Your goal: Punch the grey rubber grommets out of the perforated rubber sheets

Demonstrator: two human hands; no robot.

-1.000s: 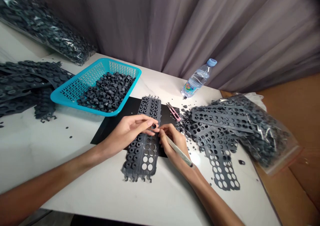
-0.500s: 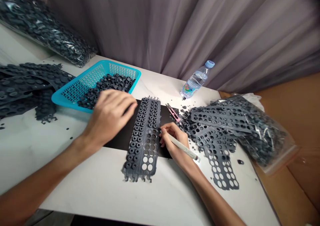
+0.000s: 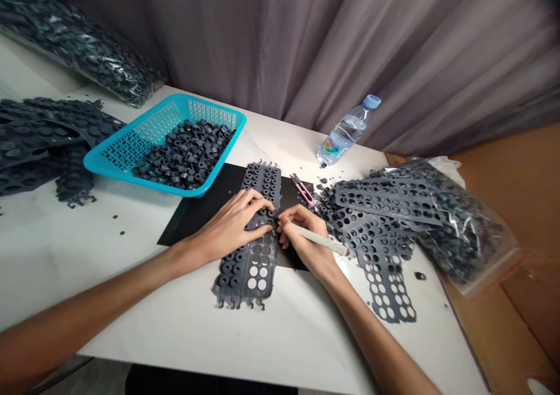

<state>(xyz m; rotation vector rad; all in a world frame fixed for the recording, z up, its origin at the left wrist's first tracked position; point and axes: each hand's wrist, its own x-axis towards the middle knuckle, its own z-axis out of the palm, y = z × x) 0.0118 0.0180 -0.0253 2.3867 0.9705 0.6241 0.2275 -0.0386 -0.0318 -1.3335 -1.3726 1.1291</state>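
A dark grey rubber sheet (image 3: 251, 255) studded with small rings lies on a black mat (image 3: 205, 208) on the white table; its near right part has bare round holes. My left hand (image 3: 236, 223) rests on the sheet with fingers curled, fingertips pinching at a ring near its right edge. My right hand (image 3: 304, 237) holds a thin white pen-like tool (image 3: 319, 240), tip against the same spot. A turquoise basket (image 3: 131, 150) behind the left hand holds loose grey rings (image 3: 184, 156).
Emptied holed sheets (image 3: 376, 231) pile at the right beside a clear bag of parts (image 3: 459, 226). Pink snips (image 3: 303, 189) and a water bottle (image 3: 345, 132) lie behind. More sheets (image 3: 39, 144) and another bag (image 3: 74, 45) sit at the left. Grey curtain behind.
My left hand went to the basket half a second ago and has come back to the sheet beside the tool tip. The right hand stayed with the tool.
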